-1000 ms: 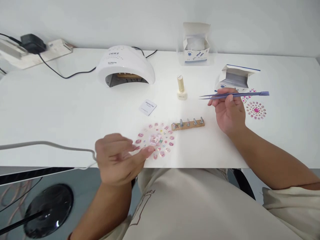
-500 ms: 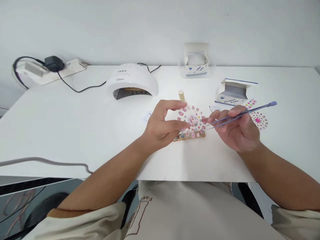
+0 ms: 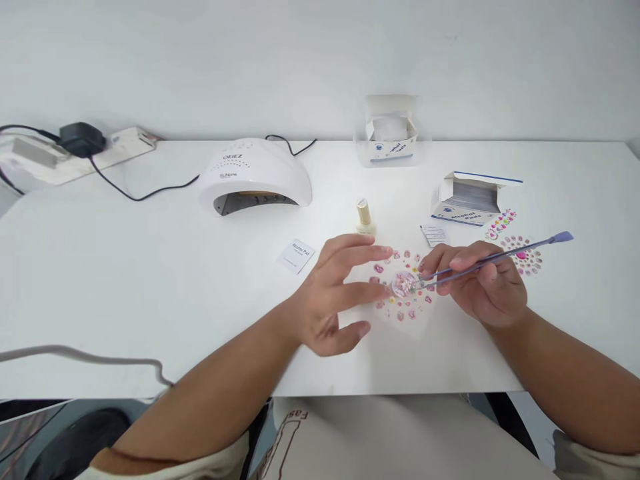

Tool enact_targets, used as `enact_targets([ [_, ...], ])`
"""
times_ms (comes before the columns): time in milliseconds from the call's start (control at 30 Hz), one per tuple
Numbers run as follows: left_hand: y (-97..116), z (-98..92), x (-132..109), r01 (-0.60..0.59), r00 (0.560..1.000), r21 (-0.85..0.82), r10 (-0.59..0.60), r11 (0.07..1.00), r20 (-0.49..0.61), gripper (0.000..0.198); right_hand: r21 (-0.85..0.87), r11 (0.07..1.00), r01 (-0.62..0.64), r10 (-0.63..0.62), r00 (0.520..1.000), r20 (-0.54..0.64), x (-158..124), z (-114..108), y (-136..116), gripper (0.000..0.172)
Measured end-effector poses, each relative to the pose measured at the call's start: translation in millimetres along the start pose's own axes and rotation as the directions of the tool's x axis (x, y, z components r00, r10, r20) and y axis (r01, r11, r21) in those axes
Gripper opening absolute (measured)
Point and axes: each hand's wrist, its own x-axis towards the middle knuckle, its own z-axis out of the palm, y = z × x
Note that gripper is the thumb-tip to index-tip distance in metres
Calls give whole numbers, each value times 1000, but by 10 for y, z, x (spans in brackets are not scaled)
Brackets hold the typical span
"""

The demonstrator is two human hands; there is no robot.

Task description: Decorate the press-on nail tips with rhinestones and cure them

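Observation:
My left hand (image 3: 340, 293) is open, its fingers spread over the left side of a round sticker sheet (image 3: 411, 315). Pink gem-like pieces ring a larger round piece in the middle of this sheet. One left fingertip reaches the edge of that middle piece; whether it presses down, I cannot tell. In my right hand (image 3: 480, 283) is a pair of purple tweezers (image 3: 537, 247), the flat end pointing up to the right. The tweezer tips are at the right edge of the middle piece. Whether they grip anything is too small to see.
A small bottle (image 3: 364, 215) stands behind the sheet, an alcohol pad packet (image 3: 297, 257) left of it. Alcohol pad boxes (image 3: 463, 212) (image 3: 393, 150) sit farther back. More sticker sheets (image 3: 525, 263) lie right. A white nail lamp (image 3: 257, 170) and power strip (image 3: 120, 157) are left.
My left hand has spread its fingers from a looser pinch. The tweezer tips have moved from the sheet's right side to its middle piece. A brown-gold strip at its front no longer shows.

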Motion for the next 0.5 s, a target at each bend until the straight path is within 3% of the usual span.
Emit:
enact_targets([
  [100,39,6,-12,133,979,-250,-167,959,-119,39,23,1000,-5,4,999,44,-3,-2,12,31],
  [167,82,16,-3,263,938,-342,-322,902,-129,43,21,1000,-22,21,998,56,-10,6,14,31],
  [267,194,19,40,532,818,-455,-572,714,60,48,0,998,-56,55,996,74,-31,28,9,31],
  [333,282,16,87,651,719,-535,-662,538,209,50,-15,998,-59,60,995,83,-44,48,3,30],
  [400,355,15,133,695,646,-614,-700,374,305,47,-25,999,-44,46,994,96,-51,67,-2,31],
  [500,404,28,170,694,604,-678,-708,242,366,40,-36,999,-21,25,992,123,-51,86,-6,31],
])
